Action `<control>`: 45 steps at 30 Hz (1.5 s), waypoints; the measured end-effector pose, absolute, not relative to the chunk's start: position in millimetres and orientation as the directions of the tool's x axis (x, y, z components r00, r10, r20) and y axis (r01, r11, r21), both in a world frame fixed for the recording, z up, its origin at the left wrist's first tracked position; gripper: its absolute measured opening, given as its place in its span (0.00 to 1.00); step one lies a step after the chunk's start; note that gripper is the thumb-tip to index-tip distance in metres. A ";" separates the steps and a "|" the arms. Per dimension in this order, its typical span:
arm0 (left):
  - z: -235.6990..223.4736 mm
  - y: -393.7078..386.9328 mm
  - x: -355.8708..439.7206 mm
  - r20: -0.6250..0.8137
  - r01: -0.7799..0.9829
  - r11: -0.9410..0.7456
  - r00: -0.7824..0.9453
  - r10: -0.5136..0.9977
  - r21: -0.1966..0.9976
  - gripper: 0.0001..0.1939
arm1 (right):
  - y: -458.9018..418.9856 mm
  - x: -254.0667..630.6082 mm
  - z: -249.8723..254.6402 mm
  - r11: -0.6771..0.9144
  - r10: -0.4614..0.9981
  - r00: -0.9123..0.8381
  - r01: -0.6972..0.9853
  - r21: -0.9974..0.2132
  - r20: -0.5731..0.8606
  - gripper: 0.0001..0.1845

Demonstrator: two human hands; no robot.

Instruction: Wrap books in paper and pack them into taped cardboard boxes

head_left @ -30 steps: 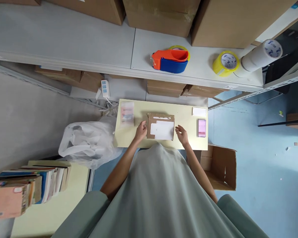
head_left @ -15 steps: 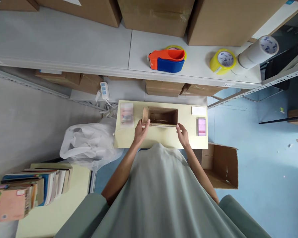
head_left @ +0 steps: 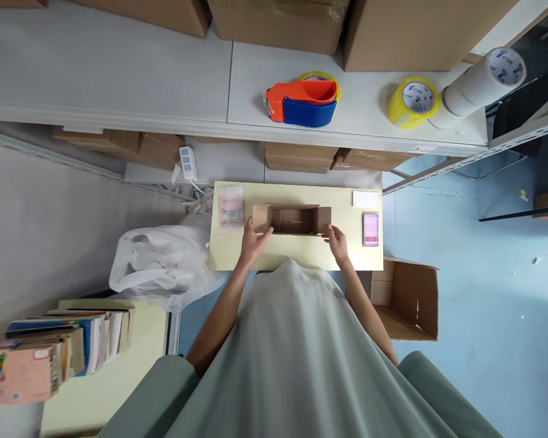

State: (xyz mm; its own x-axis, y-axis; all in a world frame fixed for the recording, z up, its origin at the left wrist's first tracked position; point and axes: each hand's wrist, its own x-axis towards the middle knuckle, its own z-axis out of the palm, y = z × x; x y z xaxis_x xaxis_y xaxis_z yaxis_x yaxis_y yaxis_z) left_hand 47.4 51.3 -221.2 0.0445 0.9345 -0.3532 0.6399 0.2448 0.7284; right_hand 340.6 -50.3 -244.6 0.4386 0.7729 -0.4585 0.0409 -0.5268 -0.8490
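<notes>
A small brown cardboard box (head_left: 296, 221) stands with its opening facing up on the pale yellow table (head_left: 287, 255). Its inside looks bare, and short flaps fold outward at both ends. My left hand (head_left: 254, 243) holds the front left corner, thumb at the rim and fingers by the left flap. At the front right corner, my right hand (head_left: 337, 243) pinches the edge beside the right flap. Left of the box lies a clear, pinkish printed packet (head_left: 231, 207). To the right are a white card-like item (head_left: 365, 199) and a pink-screened phone-like item (head_left: 371, 229).
Above the table, a grey shelf (head_left: 164, 91) holds large cartons, an orange-and-blue tape dispenser (head_left: 304, 103) and yellow tape (head_left: 412, 102). A white plastic bag (head_left: 164, 261) sits left, near stacked books (head_left: 64, 353). An open carton (head_left: 406, 298) stands at right.
The box's right end flap now lies folded outward, and the left flap spreads farther left. Both hands remain at the front corners. The camera view has shifted slightly.
</notes>
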 end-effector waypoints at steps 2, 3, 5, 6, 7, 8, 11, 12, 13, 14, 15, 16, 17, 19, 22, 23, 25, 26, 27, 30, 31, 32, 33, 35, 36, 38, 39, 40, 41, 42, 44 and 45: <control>-210.6 48.0 47.0 -0.257 0.711 0.176 0.007 0.966 0.680 0.52 | -53.4 344.5 -253.0 -0.544 0.759 0.446 0.034 -0.839 -0.474 0.44; -204.0 45.9 47.2 -0.214 0.745 0.132 0.016 0.977 0.654 0.54 | -55.1 345.4 -256.4 -0.554 0.753 0.453 0.046 -0.832 -0.477 0.43; -190.8 42.4 48.2 -0.154 0.801 0.010 0.103 0.983 0.599 0.47 | -57.8 345.0 -260.5 -0.559 0.751 0.479 0.096 -0.824 -0.454 0.40; -185.4 41.4 48.8 -0.148 0.818 -0.036 0.148 0.978 0.574 0.41 | -58.5 343.8 -260.8 -0.549 0.757 0.499 0.137 -0.824 -0.421 0.38; -181.4 41.0 49.2 -0.155 0.830 -0.066 0.181 0.971 0.554 0.36 | -58.7 342.1 -260.2 -0.533 0.767 0.521 0.192 -0.824 -0.374 0.36; -178.8 41.2 49.4 -0.166 0.839 -0.077 0.195 0.967 0.538 0.32 | -58.4 339.9 -258.5 -0.510 0.782 0.537 0.259 -0.821 -0.316 0.32; -179.5 44.5 47.2 -0.201 0.853 -0.072 0.203 0.958 0.518 0.29 | -54.0 332.2 -250.0 -0.421 0.845 0.514 0.467 -0.778 -0.148 0.20; -181.8 45.8 45.5 -0.213 0.849 -0.076 0.216 0.953 0.523 0.29 | -51.7 329.7 -246.8 -0.389 0.867 0.485 0.517 -0.763 -0.114 0.18; -184.8 47.0 43.6 -0.224 0.841 -0.086 0.239 0.945 0.535 0.29 | -49.0 327.6 -243.7 -0.359 0.887 0.452 0.550 -0.754 -0.093 0.17; -188.2 47.9 41.5 -0.234 0.829 -0.101 0.269 0.934 0.550 0.29 | -46.0 326.0 -240.8 -0.331 0.905 0.417 0.569 -0.753 -0.083 0.17; -192.0 48.4 39.2 -0.240 0.817 -0.118 0.300 0.923 0.565 0.30 | -42.9 325.0 -238.2 -0.306 0.921 0.380 0.578 -0.757 -0.082 0.16; -196.1 48.5 37.0 -0.244 0.804 -0.134 0.328 0.913 0.579 0.30 | -39.6 324.7 -236.0 -0.285 0.935 0.344 0.584 -0.760 -0.086 0.16; -200.4 48.0 35.0 -0.248 0.794 -0.147 0.351 0.903 0.589 0.31 | -36.2 325.1 -234.1 -0.267 0.947 0.308 0.593 -0.760 -0.093 0.17; -209.3 46.1 31.5 -0.265 0.782 -0.153 0.378 0.887 0.604 0.34 | -29.0 327.9 -231.4 -0.239 0.966 0.234 0.627 -0.741 -0.113 0.23; -221.7 41.7 28.9 -0.318 0.777 -0.114 0.381 0.868 0.619 0.39 | -17.4 334.2 -229.9 -0.204 0.979 0.134 0.694 -0.690 -0.155 0.29; -224.9 40.4 28.8 -0.339 0.778 -0.092 0.372 0.864 0.621 0.40 | -13.4 336.0 -229.9 -0.194 0.980 0.106 0.709 -0.678 -0.169 0.30; -229.8 38.4 29.0 -0.366 0.777 -0.054 0.354 0.861 0.627 0.41 | -5.2 338.4 -230.2 -0.181 0.979 0.068 0.734 -0.655 -0.194 0.32; -231.5 37.9 29.1 -0.368 0.772 -0.041 0.348 0.862 0.634 0.42 | -1.1 338.9 -230.2 -0.179 0.977 0.056 0.749 -0.638 -0.208 0.32; -232.8 37.8 29.2 -0.364 0.763 -0.034 0.346 0.865 0.645 0.43 | 3.0 339.0 -230.0 -0.181 0.973 0.049 0.767 -0.616 -0.225 0.33; -235.5 40.3 28.9 -0.331 0.734 -0.025 0.336 0.882 0.679 0.49 | 15.1 337.4 -226.9 -0.211 0.953 0.054 0.826 -0.523 -0.299 0.34; -236.4 42.0 28.9 -0.323 0.731 -0.023 0.329 0.887 0.682 0.50 | 19.0 336.5 -225.0 -0.229 0.942 0.064 0.842 -0.488 -0.331 0.34; -237.3 44.0 28.9 -0.318 0.732 -0.023 0.323 0.891 0.681 0.51 | 22.6 335.5 -222.7 -0.248 0.928 0.076 0.856 -0.453 -0.365 0.34; -238.4 46.2 29.1 -0.313 0.736 -0.026 0.320 0.894 0.677 0.52 | 26.1 334.4 -220.2 -0.266 0.913 0.086 0.867 -0.422 -0.399 0.34; -240.6 50.6 29.4 -0.301 0.744 -0.045 0.325 0.896 0.667 0.53 | 31.8 332.1 -214.8 -0.294 0.884 0.103 0.881 -0.371 -0.457 0.34; -241.7 52.4 29.4 -0.293 0.744 -0.060 0.334 0.896 0.665 0.54 | 34.0 330.9 -212.0 -0.302 0.873 0.108 0.885 -0.354 -0.476 0.33; -243.5 55.1 28.2 -0.273 0.732 -0.087 0.358 0.893 0.676 0.54 | 36.3 328.9 -206.2 -0.313 0.859 0.121 0.893 -0.323 -0.498 0.33; -244.2 56.2 26.8 -0.266 0.715 -0.093 0.373 0.889 0.693 0.54 | 36.4 328.0 -203.3 -0.318 0.854 0.130 0.897 -0.308 -0.504 0.33; -244.8 57.5 24.7 -0.266 0.691 -0.086 0.387 0.883 0.718 0.53 | 35.6 327.4 -200.1 -0.323 0.851 0.140 0.899 -0.294 -0.507 0.33; -245.5 59.5 21.6 -0.272 0.659 -0.062 0.393 0.878 0.749 0.53 | 33.8 326.8 -196.8 -0.330 0.849 0.152 0.900 -0.285 -0.506 0.33; -246.4 62.6 17.3 -0.284 0.624 -0.023 0.387 0.877 0.781 0.51 | 31.1 326.3 -193.2 -0.340 0.850 0.166 0.898 -0.279 -0.500 0.33; -249.4 73.6 5.0 -0.314 0.568 0.076 0.333 0.889 0.820 0.43 | 23.0 325.3 -185.2 -0.361 0.860 0.197 0.887 -0.289 -0.471 0.33; -251.9 81.7 -3.2 -0.330 0.563 0.125 0.279 0.902 0.817 0.38 | 17.7 324.3 -180.7 -0.368 0.869 0.209 0.879 -0.304 -0.448 0.33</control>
State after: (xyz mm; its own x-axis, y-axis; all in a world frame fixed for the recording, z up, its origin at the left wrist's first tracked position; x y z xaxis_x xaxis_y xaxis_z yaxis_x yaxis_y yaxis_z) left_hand -3.2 81.7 -251.9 0.2788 0.9018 -0.3301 0.5632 0.1248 0.8168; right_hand 324.3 17.7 -180.7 0.2094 0.8692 -0.4479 0.8786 -0.3683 -0.3041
